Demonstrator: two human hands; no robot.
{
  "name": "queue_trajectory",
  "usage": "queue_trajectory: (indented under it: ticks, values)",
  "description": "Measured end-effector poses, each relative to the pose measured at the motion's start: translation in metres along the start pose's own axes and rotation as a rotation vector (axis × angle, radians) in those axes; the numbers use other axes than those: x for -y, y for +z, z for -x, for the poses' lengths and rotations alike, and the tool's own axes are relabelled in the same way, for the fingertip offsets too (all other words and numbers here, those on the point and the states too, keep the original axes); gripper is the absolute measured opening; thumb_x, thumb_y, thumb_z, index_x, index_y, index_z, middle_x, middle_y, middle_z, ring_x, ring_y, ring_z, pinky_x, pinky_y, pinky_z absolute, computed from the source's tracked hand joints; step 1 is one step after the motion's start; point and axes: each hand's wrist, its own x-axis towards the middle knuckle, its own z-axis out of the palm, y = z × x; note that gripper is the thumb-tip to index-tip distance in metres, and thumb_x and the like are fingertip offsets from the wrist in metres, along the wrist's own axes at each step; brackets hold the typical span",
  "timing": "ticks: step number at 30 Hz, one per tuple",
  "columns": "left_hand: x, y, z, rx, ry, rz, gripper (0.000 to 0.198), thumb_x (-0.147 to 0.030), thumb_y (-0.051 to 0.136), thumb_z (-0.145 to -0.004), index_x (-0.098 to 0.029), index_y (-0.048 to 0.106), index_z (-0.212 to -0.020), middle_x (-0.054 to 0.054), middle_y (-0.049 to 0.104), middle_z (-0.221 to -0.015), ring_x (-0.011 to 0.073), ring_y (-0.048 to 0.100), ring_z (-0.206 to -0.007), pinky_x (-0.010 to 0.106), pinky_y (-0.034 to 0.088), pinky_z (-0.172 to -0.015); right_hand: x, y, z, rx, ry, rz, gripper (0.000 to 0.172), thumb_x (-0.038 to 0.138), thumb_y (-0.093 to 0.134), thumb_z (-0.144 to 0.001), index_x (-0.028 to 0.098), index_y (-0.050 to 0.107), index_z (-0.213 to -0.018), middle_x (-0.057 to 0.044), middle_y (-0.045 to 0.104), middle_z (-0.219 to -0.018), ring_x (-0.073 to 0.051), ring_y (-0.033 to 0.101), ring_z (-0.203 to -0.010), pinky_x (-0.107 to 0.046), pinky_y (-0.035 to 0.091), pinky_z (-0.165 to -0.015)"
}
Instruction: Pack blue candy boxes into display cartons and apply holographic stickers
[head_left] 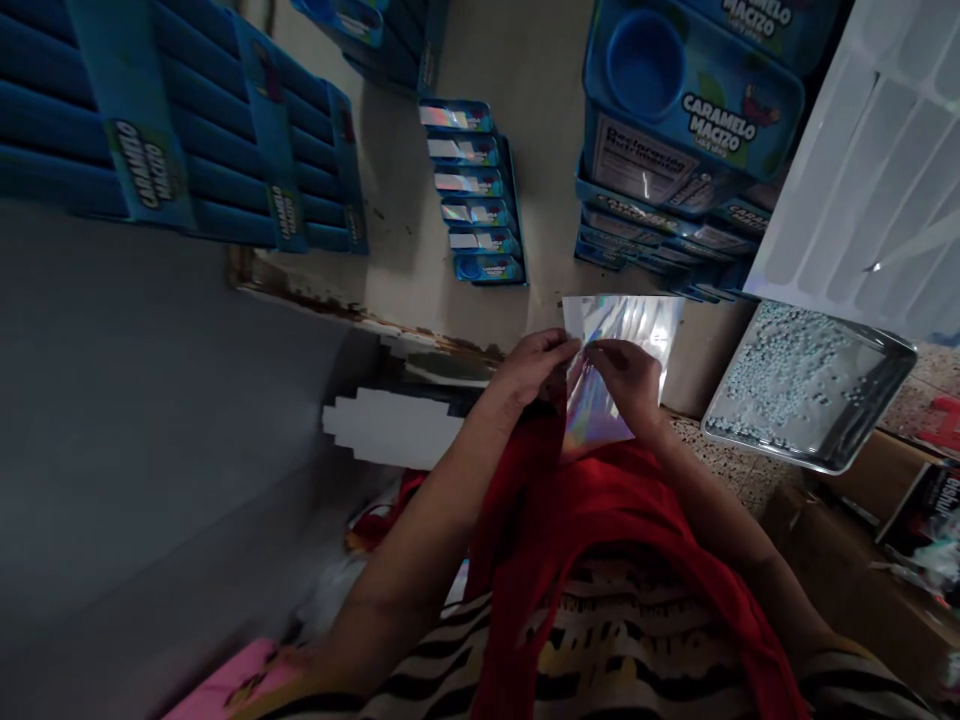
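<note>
A shiny iridescent sheet (645, 318) hangs in front of the red apron at the table's front edge. My left hand (534, 362) pinches its left edge between thumb and fingers. The fingertips of my right hand (628, 372) are pinched together on the sheet's surface, close to the left fingertips; any small piece between them is too small to make out. Just beyond my hands, a row of small blue packs (476, 212) lies in a blue tray. Iridescent strips show on most of these packs, while the nearest one has a bare round blue spot.
Stacked blue "Caramelo Macizo" boxes stand at the left (210, 130) and right (697, 110). A metal tray (847, 455) with small pale beads lies at the right, below a pale compartmented sheet (862, 170). Cardboard boxes (840, 560) sit lower right; a grey wall (150, 400) is left.
</note>
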Motion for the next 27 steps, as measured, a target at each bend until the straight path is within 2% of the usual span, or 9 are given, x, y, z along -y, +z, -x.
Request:
queue_trajectory:
  ticks: [4,8,12,19,24,27]
  values:
    - [-0.003,0.007,0.007,0.002,0.016,0.008,0.036,-0.043,0.089,-0.067,-0.02,0.067,-0.084,-0.002,0.065,-0.071,0.0144,0.061,-0.061,0.025,0.049,-0.057,0.007,0.0,0.002,-0.03,0.05,-0.027,0.019,0.04,0.08,-0.087,0.024,0.085,-0.096,-0.003,0.085,-0.094,-0.021,0.081,-0.084,-0.032,0.065,-0.081]
    - [-0.004,0.01,0.012,-0.01,0.078,-0.023,0.038,-0.046,0.089,-0.067,-0.019,0.069,-0.084,-0.004,0.062,-0.068,0.012,0.055,-0.057,0.023,0.046,-0.055,0.015,-0.002,0.003,-0.021,0.091,-0.028,0.018,0.04,0.079,-0.086,0.023,0.084,-0.087,-0.003,0.084,-0.085,-0.02,0.08,-0.079,-0.031,0.064,-0.076]
    - [-0.004,0.012,0.017,-0.042,0.182,-0.12,0.039,-0.052,0.086,-0.072,-0.018,0.071,-0.086,-0.002,0.065,-0.072,0.0134,0.058,-0.063,0.025,0.048,-0.06,0.018,-0.004,0.004,0.008,0.157,-0.151,0.024,0.042,0.078,-0.084,0.022,0.084,-0.097,-0.004,0.085,-0.089,-0.021,0.081,-0.08,-0.031,0.065,-0.075]
    - [-0.004,0.008,0.017,-0.024,0.218,-0.186,0.04,-0.053,0.084,-0.074,-0.018,0.074,-0.09,0.0,0.071,-0.08,0.0156,0.062,-0.071,0.027,0.05,-0.067,0.015,-0.009,-0.003,0.153,0.231,-0.332,0.027,0.046,0.082,-0.078,0.019,0.083,-0.086,-0.002,0.08,-0.071,-0.019,0.079,-0.068,-0.028,0.064,-0.065]
    - [-0.002,0.006,0.018,0.029,0.22,-0.088,0.043,-0.052,0.086,-0.072,-0.018,0.073,-0.095,0.001,0.07,-0.081,0.018,0.064,-0.077,0.027,0.05,-0.069,0.02,-0.015,-0.011,0.273,0.222,-0.421,0.03,0.049,0.085,-0.076,0.021,0.082,-0.087,-0.003,0.082,-0.08,-0.015,0.076,-0.063,-0.026,0.063,-0.062]
    - [-0.003,0.006,0.02,0.055,0.197,-0.02,0.04,-0.048,0.086,-0.073,-0.018,0.073,-0.096,0.0,0.067,-0.076,0.0166,0.063,-0.073,0.026,0.049,-0.066,0.022,-0.018,-0.014,0.314,0.223,-0.448,0.036,0.053,0.087,-0.074,0.021,0.082,-0.088,-0.002,0.081,-0.079,-0.014,0.074,-0.062,-0.025,0.062,-0.059]
